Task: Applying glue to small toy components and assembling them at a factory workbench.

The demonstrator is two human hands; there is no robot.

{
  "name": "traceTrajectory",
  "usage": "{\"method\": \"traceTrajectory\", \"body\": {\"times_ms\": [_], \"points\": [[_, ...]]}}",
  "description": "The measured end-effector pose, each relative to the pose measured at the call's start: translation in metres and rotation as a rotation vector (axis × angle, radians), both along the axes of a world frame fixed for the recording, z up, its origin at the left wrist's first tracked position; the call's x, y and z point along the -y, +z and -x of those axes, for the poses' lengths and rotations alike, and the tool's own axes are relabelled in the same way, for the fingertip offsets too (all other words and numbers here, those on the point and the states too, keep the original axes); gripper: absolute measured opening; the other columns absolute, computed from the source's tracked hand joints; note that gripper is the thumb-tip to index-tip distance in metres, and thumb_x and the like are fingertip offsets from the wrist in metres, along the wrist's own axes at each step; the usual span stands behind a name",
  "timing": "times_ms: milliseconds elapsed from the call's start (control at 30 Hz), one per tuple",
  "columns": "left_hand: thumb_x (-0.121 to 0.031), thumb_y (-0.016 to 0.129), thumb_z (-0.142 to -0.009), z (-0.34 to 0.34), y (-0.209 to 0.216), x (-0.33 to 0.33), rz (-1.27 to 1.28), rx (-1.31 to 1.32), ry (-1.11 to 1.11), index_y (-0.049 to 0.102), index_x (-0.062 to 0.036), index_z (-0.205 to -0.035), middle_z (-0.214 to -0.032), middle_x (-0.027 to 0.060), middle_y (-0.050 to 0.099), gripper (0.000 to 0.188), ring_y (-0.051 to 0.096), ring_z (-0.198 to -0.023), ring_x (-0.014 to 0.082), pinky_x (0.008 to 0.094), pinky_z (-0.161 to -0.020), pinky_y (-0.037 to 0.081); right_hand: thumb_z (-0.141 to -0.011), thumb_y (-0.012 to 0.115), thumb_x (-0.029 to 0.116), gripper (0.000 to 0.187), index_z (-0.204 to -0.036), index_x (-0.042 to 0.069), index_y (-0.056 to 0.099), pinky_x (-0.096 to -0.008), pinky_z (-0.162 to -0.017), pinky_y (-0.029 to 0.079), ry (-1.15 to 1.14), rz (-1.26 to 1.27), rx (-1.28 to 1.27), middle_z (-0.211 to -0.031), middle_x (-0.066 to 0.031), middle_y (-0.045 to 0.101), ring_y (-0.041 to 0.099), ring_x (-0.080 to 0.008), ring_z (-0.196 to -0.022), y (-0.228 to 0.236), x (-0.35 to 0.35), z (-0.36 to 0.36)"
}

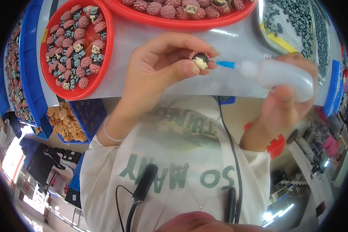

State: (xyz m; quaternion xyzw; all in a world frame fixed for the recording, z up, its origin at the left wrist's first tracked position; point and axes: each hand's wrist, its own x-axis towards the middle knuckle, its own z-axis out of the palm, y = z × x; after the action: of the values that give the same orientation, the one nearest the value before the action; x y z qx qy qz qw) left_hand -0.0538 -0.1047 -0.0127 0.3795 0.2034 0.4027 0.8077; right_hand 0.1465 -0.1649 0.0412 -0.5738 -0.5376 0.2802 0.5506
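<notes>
Between its thumb and fingertips, my left hand [149, 65] pinches a small figurine head [200, 62] with pink bumpy hair, a dark band and a pale face. My right hand [286, 102] is wrapped round a white translucent squeeze bottle [288, 77], held on its side. A thin blue dispensing tip [225, 64] on the bottle points left at the figurine head. The tip's end lies close to the head and my left fingertips; whether it touches, I cannot tell.
A red oval tray [110, 46] of pink-haired figurines stands at left, another red tray [174, 24] at the far side. Far right is a clear tray [276, 40] of small dark parts. A blue bin [30, 65] lines the left; a blue basket [89, 116] sits below the table edge.
</notes>
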Motion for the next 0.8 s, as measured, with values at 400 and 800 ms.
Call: {"method": "traceTrajectory", "body": {"times_ms": [400,800], "points": [[-0.005,0.061,-0.080,0.001,0.001,-0.002,-0.014,-0.023,-0.006,0.056,0.0040,-0.101,-0.099,0.0134,0.061,0.023,0.060,-0.085,0.0172,0.0283,-0.079,0.049,-0.070,0.071,0.026,0.045,-0.097,-0.004,0.050,-0.0232,-0.051,0.038,0.366,-0.193,0.423,-0.071,-0.0170,0.055,0.051,-0.0182,-0.059,0.026,-0.007,-0.012],[-0.015,0.068,-0.075,0.001,0.007,0.002,0.096,-0.082,0.000,0.056,-0.0004,-0.096,-0.096,0.0145,0.059,0.028,0.059,-0.083,0.0203,0.0289,-0.071,0.049,-0.063,0.077,0.038,0.057,-0.093,0.000,0.047,-0.0238,-0.058,0.042,-0.154,-0.171,0.089,-0.071,-0.0113,0.056,0.053,-0.0176,-0.063,0.015,0.009,0.014]]}}
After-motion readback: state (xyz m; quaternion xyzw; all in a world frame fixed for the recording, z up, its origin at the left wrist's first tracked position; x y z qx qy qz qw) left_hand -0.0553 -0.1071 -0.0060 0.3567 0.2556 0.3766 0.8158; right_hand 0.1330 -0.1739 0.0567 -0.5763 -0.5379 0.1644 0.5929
